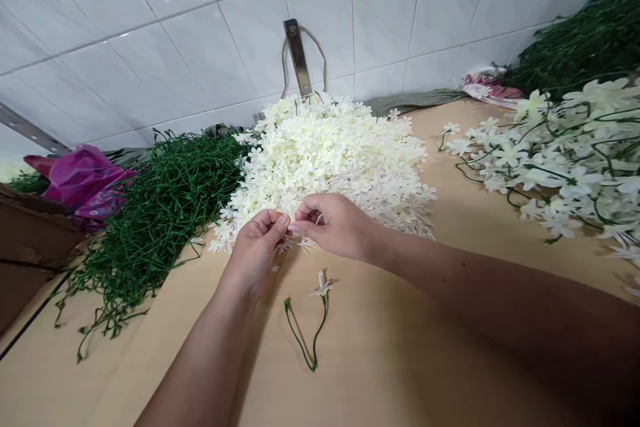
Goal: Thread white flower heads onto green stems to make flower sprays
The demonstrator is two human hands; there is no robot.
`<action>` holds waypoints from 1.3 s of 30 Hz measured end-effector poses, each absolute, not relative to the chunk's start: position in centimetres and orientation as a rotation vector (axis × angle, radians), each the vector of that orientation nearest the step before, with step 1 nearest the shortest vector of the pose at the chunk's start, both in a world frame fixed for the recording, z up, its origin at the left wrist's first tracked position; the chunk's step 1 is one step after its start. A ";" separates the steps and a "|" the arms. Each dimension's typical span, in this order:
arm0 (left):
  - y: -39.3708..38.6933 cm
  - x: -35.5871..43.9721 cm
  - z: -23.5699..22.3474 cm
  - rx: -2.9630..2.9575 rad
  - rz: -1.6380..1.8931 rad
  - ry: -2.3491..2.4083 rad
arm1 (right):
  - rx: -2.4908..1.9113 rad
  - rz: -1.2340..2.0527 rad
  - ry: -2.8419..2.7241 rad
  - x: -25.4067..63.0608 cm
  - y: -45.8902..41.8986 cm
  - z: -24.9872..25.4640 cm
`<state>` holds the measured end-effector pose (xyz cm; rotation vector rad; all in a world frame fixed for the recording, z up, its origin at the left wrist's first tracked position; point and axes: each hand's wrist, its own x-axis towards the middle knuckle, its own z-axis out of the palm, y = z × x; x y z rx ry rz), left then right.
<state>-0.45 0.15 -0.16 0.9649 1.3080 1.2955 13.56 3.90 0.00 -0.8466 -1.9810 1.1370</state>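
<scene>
On the bare near part of the desk (380, 353) lies a green stem (314, 367) bent into a V, with one white blossom (323, 287) at the tip of its right branch. Beyond it, the left hand (261, 240) and right hand (333, 225) meet at the fingertips, each drawn into a narrow pinch; what they pinch is too small to tell. Right behind them rises a broad heap of white blossoms (320, 140), the right hand overlapping its front edge in view. A tangle of green stems (175, 193) adjoins the heap on the left, with a cardboard box (35, 247) and a magenta bag (83, 177) farther left. Well apart on the right lie stemmed white flowers (555, 167), and behind them a dark green bundle (580, 40). Farthest back, a metal strip (298, 57) leans against the tiled wall (385, 7).
</scene>
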 end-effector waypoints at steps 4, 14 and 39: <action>0.2 -0.5 -0.1 0.985 1.291 1.286 | -0.830 1.157 -1.953 13.6 4.1 -0.3; 0.2 -0.6 0.1 0.962 1.297 1.281 | -0.829 1.338 -1.865 13.5 4.2 -0.2; 0.2 -1.0 0.4 1.072 1.270 1.352 | -0.900 0.997 -1.989 13.7 4.5 -0.1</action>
